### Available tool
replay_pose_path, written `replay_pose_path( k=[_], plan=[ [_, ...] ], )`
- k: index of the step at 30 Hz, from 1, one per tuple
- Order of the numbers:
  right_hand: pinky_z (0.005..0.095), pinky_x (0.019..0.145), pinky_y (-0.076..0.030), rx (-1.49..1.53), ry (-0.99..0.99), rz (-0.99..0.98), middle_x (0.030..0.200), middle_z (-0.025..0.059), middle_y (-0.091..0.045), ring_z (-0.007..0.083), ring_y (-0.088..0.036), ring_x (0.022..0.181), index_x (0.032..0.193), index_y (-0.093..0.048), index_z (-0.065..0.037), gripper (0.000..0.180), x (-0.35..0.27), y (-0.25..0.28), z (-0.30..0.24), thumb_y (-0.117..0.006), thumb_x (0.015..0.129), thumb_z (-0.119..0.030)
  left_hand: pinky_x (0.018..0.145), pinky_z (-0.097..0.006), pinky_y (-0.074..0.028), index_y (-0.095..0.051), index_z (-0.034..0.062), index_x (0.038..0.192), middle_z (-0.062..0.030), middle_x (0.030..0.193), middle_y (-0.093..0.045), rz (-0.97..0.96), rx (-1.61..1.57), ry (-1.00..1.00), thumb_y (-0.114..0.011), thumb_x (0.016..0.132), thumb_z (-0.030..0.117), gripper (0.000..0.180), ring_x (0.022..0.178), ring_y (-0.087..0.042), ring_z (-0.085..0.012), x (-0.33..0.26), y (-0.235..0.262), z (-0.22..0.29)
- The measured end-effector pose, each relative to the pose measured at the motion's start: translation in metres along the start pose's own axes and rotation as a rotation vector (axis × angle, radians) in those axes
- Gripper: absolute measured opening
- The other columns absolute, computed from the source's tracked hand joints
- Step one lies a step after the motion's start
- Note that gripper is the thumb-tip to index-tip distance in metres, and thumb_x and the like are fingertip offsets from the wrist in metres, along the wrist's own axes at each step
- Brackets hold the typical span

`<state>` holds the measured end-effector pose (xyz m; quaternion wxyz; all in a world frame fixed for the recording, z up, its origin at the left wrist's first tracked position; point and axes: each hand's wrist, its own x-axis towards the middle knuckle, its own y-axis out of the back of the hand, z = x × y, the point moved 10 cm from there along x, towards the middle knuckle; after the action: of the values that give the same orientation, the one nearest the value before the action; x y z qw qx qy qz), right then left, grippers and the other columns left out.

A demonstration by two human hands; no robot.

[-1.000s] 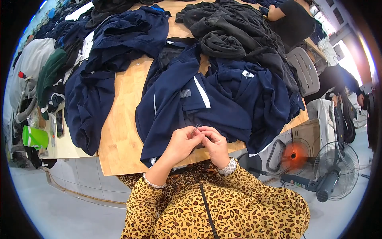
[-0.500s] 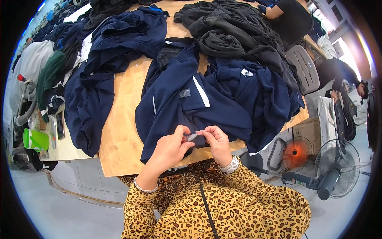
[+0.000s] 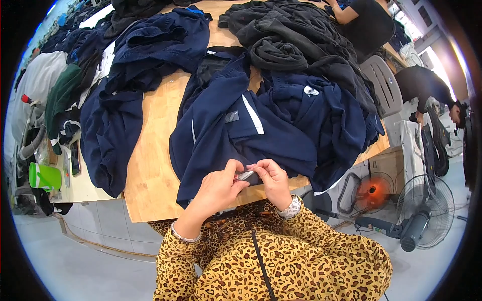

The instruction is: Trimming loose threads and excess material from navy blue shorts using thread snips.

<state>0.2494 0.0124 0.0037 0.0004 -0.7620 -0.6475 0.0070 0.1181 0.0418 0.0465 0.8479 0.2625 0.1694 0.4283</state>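
Observation:
My left hand is closed around a small silvery pointed tool, with a bit of red showing by the fingers. Its tip points toward my right hand, whose thumb and index finger are pinched together beside it. Whatever the right fingers pinch is too small to make out. Both hands are above the near edge of a navy garment, which is spread on the table and has a white strip and a small grey patch. The wooden table shows beneath it.
More navy garments lie at the left and right. A dark grey fabric pile sits at the back. On the right are a chair, a standing fan and two people; a green bucket is at the left.
The silvery tool has tilted slightly and its tip now sits closer to my right fingers. Both hands stay in nearly the same place. At the right, the bending person's head is a little lower.

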Motion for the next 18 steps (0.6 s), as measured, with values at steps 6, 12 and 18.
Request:
replay_pose_path(
  k=[6,12,18],
  plan=[
    [0.0228,0.074,-0.048,-0.019,0.008,0.007,0.089,0.0077,-0.068,0.0086,-0.061,0.082,0.092,-0.058,0.002,0.01,-0.0007,0.0007,-0.0002,-0.053,0.093,-0.007,0.057,-0.039,-0.045,-0.045,0.0044,0.102,-0.0156,0.069,-0.06,-0.036,-0.037,0.033,-0.069,0.079,0.018,0.035,0.066,-0.062,-0.0336,-0.0001,-0.0029,-0.0023],
    [0.023,0.072,-0.049,-0.095,0.038,0.002,0.089,0.0078,-0.068,0.0086,-0.061,0.081,0.092,-0.059,0.002,0.009,-0.0013,-0.0014,-0.0046,-0.055,0.091,-0.006,0.059,-0.039,-0.046,-0.046,0.0042,0.102,-0.0171,0.072,-0.062,-0.036,-0.019,0.028,-0.069,0.08,0.018,0.035,0.069,-0.063,-0.0338,0.0006,-0.0046,-0.0041],
    [0.023,0.076,-0.048,-0.006,-0.021,-0.013,0.092,0.0084,-0.067,0.0096,-0.061,0.083,0.094,-0.057,0.002,0.011,-0.0015,-0.0024,0.001,-0.052,0.093,-0.007,0.06,-0.037,-0.047,-0.046,0.0036,0.101,-0.0173,0.074,-0.063,-0.04,-0.033,0.044,-0.069,0.08,0.018,0.034,0.07,-0.063,-0.0318,0.0002,-0.0043,-0.0069]
  ],
)
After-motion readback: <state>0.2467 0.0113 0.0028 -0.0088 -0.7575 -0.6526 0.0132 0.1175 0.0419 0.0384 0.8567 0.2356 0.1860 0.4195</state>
